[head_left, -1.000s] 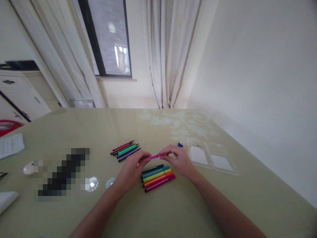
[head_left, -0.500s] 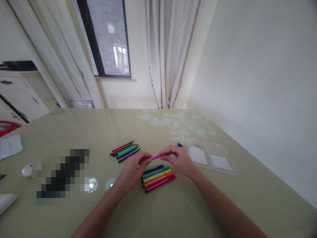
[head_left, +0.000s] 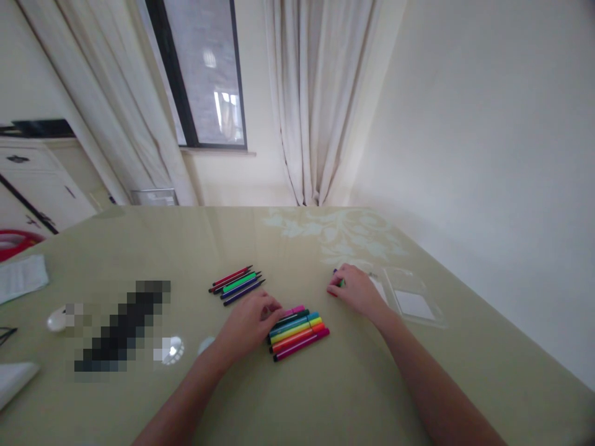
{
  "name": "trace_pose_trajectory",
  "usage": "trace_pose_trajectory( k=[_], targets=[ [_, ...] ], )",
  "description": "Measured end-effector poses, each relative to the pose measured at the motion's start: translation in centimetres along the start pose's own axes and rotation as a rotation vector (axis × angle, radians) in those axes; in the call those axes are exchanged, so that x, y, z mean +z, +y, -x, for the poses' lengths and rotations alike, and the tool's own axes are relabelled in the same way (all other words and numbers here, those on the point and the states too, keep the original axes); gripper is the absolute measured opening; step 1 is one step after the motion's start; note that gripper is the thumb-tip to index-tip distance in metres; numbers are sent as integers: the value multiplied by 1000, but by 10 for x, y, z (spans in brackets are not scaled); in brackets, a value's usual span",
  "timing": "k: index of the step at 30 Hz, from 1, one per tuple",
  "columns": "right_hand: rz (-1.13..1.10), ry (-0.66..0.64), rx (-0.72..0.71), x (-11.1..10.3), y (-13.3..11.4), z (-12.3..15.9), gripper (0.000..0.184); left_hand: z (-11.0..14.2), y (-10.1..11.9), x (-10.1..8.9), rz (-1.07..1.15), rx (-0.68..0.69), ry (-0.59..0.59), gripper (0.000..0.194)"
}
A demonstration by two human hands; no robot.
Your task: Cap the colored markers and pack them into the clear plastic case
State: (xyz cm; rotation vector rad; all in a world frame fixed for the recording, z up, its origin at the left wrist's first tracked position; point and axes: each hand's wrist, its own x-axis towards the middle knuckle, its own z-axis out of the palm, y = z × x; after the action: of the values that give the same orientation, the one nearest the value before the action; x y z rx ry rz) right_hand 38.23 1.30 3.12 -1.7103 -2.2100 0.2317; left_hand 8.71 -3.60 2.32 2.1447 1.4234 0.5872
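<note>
My left hand (head_left: 253,322) is closed around the rear end of a pink marker (head_left: 294,311). This marker lies at the far end of a row of capped markers (head_left: 297,337) in dark green, blue, yellow, orange and magenta. My right hand (head_left: 353,288) is lowered to the table by the plastic case, fingers pinched together over small coloured caps. A red cap (head_left: 331,293) shows under the fingertips, with green and blue ones peeking out beside them; the hand partly hides them. Left of centre lie several uncapped markers (head_left: 238,284) in red, green and dark blue, tips pointing right.
An open clear plastic case (head_left: 415,305) with white cards lies right of my right hand. At the left are a pixelated dark object (head_left: 123,328), a white mouse (head_left: 56,320) and a paper (head_left: 23,277). A wall (head_left: 502,186) runs along the right table edge.
My left hand has lowered the pink marker beside the row. My right hand has let go of the marker and moved right, down to the caps by the plastic case.
</note>
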Motion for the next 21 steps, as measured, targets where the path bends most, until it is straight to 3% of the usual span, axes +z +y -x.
trace_pose_trajectory(
  k=[3, 6, 9, 14, 21],
  targets=[
    [63, -22, -5, 1, -3, 1, 7, -2, -10, -8, -60, -95, 122, 31],
    [81, -26, -46, 2, -4, 2, 8, -1, -27, -18, -247, -206, 318, 27],
    [69, -40, -72, 3, -6, 2, 8, 1, -44, -30, -448, -302, 415, 31],
    [58, -41, -88, 4, -10, 4, 7, 5, -65, -44, -604, -433, 455, 44],
    [40, 23, -101, 2, -15, 4, 7, 1, -82, -45, -484, -452, 396, 38]
  ],
)
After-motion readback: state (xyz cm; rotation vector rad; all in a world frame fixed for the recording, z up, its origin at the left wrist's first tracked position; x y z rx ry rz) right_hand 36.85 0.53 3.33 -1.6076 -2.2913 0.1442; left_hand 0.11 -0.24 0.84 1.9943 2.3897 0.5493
